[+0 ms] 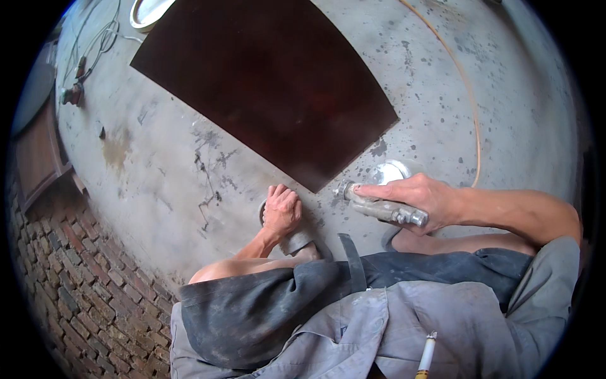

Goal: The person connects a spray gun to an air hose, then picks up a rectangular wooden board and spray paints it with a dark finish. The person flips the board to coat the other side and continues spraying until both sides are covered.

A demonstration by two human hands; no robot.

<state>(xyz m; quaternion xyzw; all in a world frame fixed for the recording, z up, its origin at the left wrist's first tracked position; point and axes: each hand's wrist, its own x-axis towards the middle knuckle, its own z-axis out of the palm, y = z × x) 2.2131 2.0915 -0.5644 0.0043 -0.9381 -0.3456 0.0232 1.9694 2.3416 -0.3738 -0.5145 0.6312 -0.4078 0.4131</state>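
Observation:
My right hand (420, 196) is wrapped round a worn metal spray gun (385, 210), its front end pointing left toward the board. A bright, shiny round metal piece (390, 172) shows just beyond the gun; whether it is joined to it I cannot tell. My left hand (282, 208) is closed in a fist above my left shoe, near the board's closest corner. Its curled fingers hide whatever it may hold. The dark reddish-brown board (265, 82), with a smooth surface, lies flat on the floor ahead of both hands.
An orange hose (466, 79) curves over the grey, stained concrete floor (158, 164) toward my right wrist. Far left lie cables and a small tool (74, 95). A white round container (148, 14) touches the board's far side. Brick paving (95, 297) borders the concrete. A lit cigarette (427, 354) shows low in view.

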